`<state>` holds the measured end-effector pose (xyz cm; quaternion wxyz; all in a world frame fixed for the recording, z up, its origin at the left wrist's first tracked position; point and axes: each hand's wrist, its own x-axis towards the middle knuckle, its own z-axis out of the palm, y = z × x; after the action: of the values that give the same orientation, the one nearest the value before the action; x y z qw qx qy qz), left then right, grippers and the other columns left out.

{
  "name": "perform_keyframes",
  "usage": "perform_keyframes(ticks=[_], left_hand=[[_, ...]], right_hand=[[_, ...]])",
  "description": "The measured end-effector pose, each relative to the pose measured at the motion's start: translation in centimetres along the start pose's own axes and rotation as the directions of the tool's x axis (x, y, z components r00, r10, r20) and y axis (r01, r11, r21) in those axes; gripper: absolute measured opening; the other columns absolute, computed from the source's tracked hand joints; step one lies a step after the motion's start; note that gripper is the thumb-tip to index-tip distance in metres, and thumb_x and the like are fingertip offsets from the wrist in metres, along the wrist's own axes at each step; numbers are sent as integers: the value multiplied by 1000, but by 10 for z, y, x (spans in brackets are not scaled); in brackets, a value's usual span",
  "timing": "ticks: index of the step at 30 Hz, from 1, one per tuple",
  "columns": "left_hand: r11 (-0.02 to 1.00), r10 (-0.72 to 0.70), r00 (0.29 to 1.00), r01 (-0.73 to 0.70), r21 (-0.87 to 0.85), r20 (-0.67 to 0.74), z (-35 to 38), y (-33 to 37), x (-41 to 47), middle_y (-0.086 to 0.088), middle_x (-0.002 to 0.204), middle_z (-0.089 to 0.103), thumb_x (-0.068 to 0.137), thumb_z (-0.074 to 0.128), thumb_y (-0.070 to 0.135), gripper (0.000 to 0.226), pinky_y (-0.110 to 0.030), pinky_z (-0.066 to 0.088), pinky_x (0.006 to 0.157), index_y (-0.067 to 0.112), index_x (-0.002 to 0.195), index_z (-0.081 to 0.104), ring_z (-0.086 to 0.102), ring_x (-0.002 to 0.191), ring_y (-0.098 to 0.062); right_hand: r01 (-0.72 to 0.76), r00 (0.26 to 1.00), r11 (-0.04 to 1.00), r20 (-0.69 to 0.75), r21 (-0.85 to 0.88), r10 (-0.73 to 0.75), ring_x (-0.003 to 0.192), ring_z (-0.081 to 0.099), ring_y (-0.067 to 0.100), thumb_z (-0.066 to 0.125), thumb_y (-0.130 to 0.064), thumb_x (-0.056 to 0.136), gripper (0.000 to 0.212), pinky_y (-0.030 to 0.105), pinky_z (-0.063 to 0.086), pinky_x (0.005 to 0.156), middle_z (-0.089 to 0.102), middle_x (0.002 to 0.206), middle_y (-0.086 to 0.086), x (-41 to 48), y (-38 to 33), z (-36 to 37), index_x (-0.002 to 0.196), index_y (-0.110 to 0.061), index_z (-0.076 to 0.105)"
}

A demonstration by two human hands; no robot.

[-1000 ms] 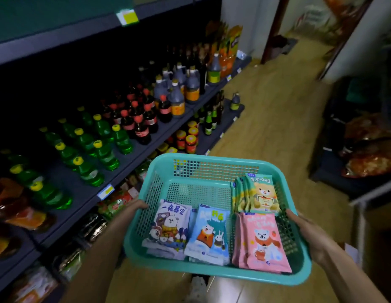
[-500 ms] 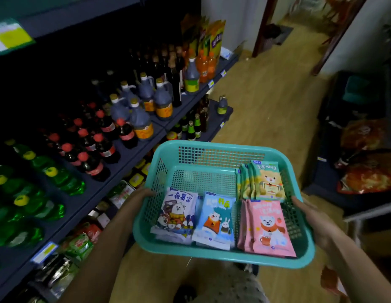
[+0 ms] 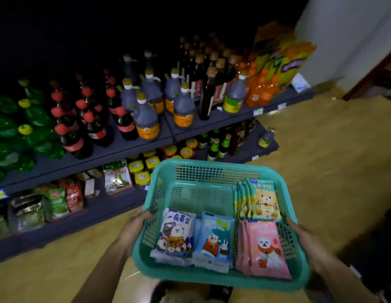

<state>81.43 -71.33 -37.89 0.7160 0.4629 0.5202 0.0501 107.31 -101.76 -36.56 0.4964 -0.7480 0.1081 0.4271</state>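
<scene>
We count one basket (image 3: 212, 278) and two hands gripping its rim: one left hand (image 3: 135, 226) and one right hand (image 3: 306, 241). The basket contains four stacks of packets: one white stack (image 3: 176, 235), one blue stack (image 3: 214, 241), one pink stack (image 3: 264, 248) and one green stack (image 3: 261, 200). We count two shelf tiers (image 3: 124, 149). At upper centre of the frame we count at least six grey jugs (image 3: 146, 119), one of them green-labelled.

The basket (image 3: 212, 278) is teal with a mesh pattern. Its packets are pink (image 3: 266, 248), blue (image 3: 214, 241) and yellow-green (image 3: 263, 201), each printed with cartoon bears.
</scene>
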Motion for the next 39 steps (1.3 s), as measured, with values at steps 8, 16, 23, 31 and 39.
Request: perform_keyframes(ticks=[8,16,23,31,39], left_hand=[[999,-27,988,21,-37,-150,41,-35,63,-14,66,57,89,41,-2,27,-25,43,44,11,105,57,51,53,-26],[997,5,973,-23,-79,-230,71,-94,176,-15,74,62,91,41,0,22,-24,48,45,8,101,59,56,60,-28],[991,42,964,-74,-115,-261,87,-192,298,-15,73,66,93,43,2,20,-27,51,46,9,95,61,60,54,-23],[990,39,966,-71,-119,-254,99,-293,398,-15,76,65,95,41,4,18,-23,51,43,5,104,57,61,58,-23],[996,47,941,-70,-57,-336,109,-385,486,-20,91,65,95,44,5,16,-30,53,54,5,104,58,61,72,-28]], right_hand=[[80,991,986,120,-149,-63,63,69,30,48,-26,95,29,36,56,62,73,81,18,117,-28,-3,108,-3,62],[173,955,969,271,-174,-122,75,71,32,65,-43,77,47,36,59,59,73,90,19,252,-11,7,107,-7,63],[238,936,949,309,-209,-167,83,69,39,75,-67,52,82,46,58,72,70,96,23,388,60,24,109,-9,62],[188,944,943,315,-276,-96,81,67,44,69,-62,66,71,50,56,71,68,95,28,506,142,36,109,-7,60],[172,963,912,261,-372,-75,80,70,38,44,-36,94,33,45,56,67,71,91,21,604,203,47,109,-10,59]])
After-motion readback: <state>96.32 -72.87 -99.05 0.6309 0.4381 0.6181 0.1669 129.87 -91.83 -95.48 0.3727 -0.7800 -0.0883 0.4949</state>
